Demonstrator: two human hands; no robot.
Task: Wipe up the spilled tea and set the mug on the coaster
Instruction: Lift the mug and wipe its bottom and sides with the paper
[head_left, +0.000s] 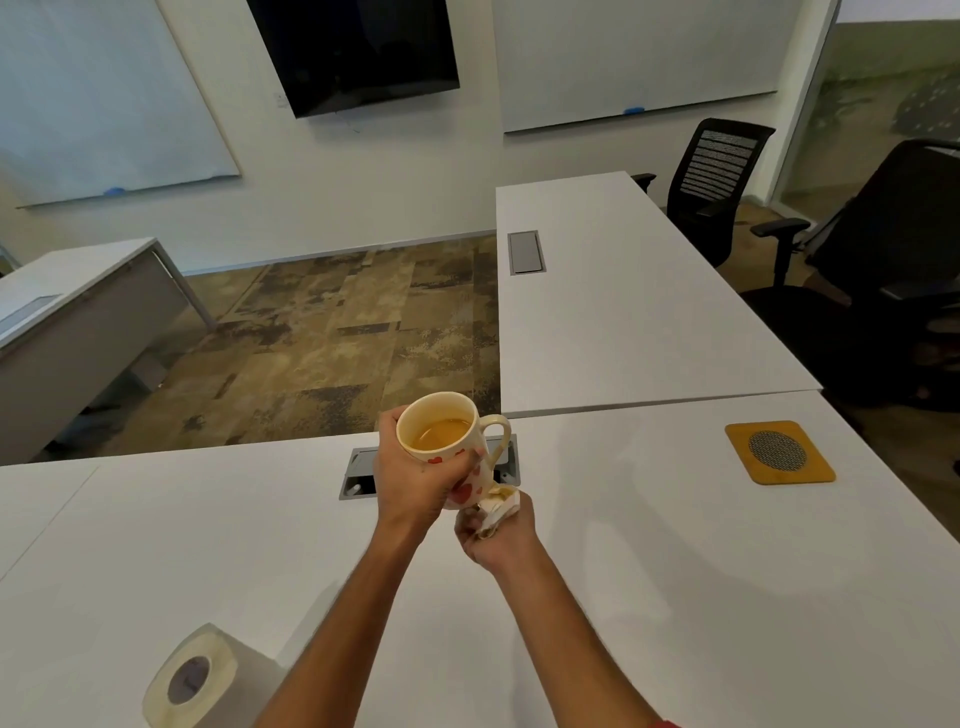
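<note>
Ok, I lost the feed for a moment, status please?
Left hand grips mug, lifted, tea inside. Right hand presses crumpled tissue under its base. Coaster bare, far right, path open.

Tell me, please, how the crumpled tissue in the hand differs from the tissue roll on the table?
The crumpled tissue is wadded, stained yellowish, and pressed by the right hand under the mug. The tissue roll is neatly wound, unstained and lies untouched on the table. Both are white paper.

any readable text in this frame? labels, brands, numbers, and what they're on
None readable.
mug: red heart pattern only, no words visible.
paper roll: the core shows a dark mark, too blurred to read.
coaster: mesh disc, no text.
wall screen: off, no visible logo.
</note>
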